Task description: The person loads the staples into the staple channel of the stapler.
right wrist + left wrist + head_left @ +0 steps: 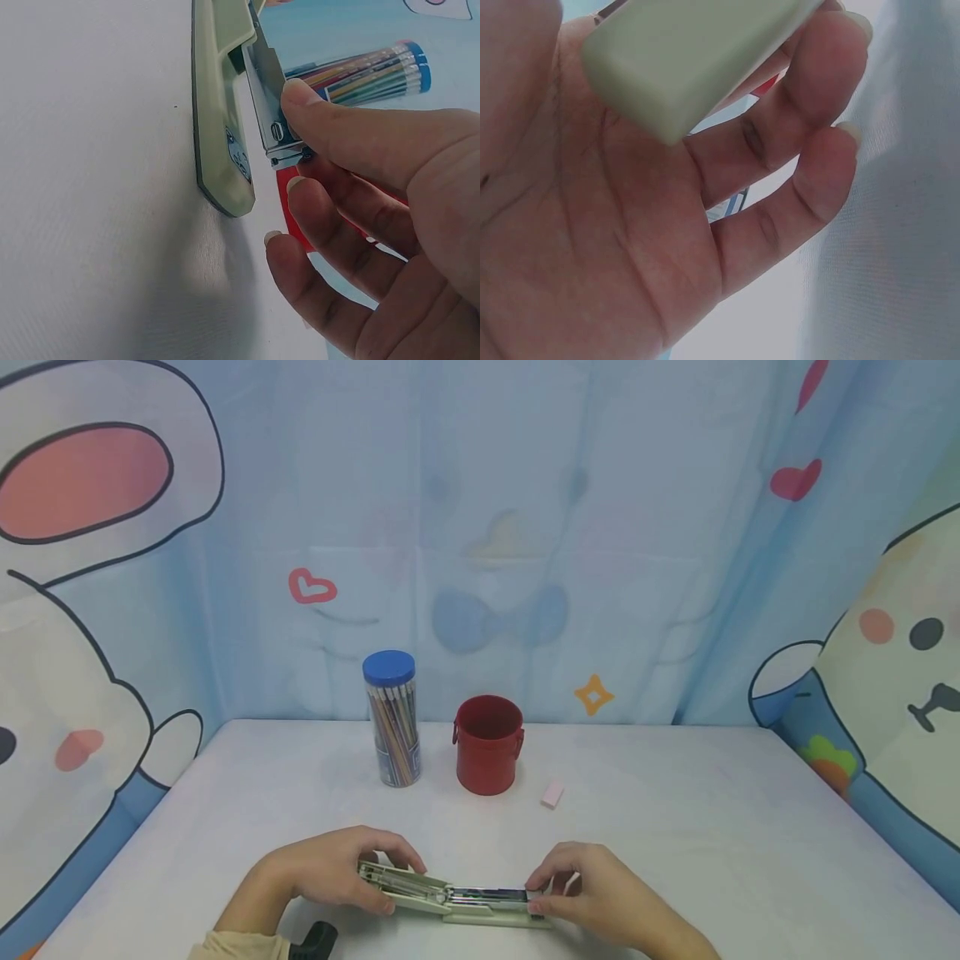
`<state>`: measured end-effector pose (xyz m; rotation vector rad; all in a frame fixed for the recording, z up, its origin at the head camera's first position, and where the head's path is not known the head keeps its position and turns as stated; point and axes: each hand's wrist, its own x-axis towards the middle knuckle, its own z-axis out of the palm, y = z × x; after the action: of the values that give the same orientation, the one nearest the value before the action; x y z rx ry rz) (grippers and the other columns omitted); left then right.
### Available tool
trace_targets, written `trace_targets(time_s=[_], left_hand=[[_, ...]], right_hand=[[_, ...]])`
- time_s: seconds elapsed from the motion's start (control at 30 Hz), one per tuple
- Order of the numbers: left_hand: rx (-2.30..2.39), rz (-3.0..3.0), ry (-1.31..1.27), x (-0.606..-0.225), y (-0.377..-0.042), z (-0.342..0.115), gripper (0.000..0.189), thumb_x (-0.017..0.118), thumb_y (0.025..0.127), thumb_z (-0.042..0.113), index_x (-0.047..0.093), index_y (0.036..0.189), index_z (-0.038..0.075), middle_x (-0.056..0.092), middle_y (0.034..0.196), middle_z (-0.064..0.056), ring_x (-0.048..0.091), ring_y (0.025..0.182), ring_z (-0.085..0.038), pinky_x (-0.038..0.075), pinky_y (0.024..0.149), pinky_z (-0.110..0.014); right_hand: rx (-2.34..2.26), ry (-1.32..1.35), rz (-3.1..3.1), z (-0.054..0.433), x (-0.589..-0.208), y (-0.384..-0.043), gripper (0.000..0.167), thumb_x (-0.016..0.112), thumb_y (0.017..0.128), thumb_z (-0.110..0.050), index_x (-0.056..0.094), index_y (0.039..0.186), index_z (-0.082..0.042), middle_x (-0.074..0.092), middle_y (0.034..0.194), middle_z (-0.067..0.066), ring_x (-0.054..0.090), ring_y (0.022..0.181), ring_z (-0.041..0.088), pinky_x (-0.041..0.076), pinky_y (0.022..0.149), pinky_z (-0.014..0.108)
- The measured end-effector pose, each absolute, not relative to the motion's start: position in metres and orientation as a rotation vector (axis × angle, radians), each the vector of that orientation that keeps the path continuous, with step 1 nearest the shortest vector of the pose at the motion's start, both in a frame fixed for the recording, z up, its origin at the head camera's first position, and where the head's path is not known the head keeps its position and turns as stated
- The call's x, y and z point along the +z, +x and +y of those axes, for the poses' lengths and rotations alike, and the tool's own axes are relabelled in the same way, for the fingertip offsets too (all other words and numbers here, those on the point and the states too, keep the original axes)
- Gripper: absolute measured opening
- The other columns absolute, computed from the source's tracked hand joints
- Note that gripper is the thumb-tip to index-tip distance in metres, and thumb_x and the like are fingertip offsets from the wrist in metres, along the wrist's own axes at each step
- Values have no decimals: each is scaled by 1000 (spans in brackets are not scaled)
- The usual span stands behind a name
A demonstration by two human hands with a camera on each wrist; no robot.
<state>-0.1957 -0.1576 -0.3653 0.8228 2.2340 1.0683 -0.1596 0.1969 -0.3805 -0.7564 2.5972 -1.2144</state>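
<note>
A pale green stapler [472,912] lies near the table's front, its top arm [408,883] swung wide back to the left. My left hand [330,867] grips that arm, thumb in front and fingers behind; the left wrist view shows its blunt green end [667,67] against the palm. The metal staple magazine [491,896] lies exposed above the base. My right hand [600,893] pinches the magazine's free end between thumb and forefinger. From the right wrist, a gap shows between the magazine [266,97] and the green base [221,157].
Behind the stapler stand a clear tub of pencils [396,735] with a blue lid [388,668] and a red bucket [487,760] with side handles. A small pink block [552,795] lies to the bucket's right. A printed blue curtain [480,527] hangs behind the white table [720,810].
</note>
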Motion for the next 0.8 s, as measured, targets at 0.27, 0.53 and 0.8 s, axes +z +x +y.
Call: trace_targets(time_s=[0.27,0.53,0.8], left_hand=[[1074,2230,819,-366,-196,-157,42,79,80,16,70,116,34,65,111,11,57,96,-19,46,83,-36],[1068,2240,829,-366,-195,-157,42,79,80,16,70,116,34,64,111,11,56,99,-19,45,85,-37],[1062,2247,828,-365,-195,-156,42,79,80,17,70,117,34,64,111,12,55,102,-18,44,88,-38]], right_hand=[[-1204,-717,2585,195,-379,-158,14,83,84,-25,73,92,-18,66,91,-8,60,78,7,52,68,26],[-1213,-731,2608,195,-378,-156,16,84,83,-25,72,90,-18,65,88,-10,59,77,6,51,67,27],[-1162,-630,2619,193,-379,-157,17,87,79,-26,74,89,-21,63,84,-9,58,75,10,50,66,27]])
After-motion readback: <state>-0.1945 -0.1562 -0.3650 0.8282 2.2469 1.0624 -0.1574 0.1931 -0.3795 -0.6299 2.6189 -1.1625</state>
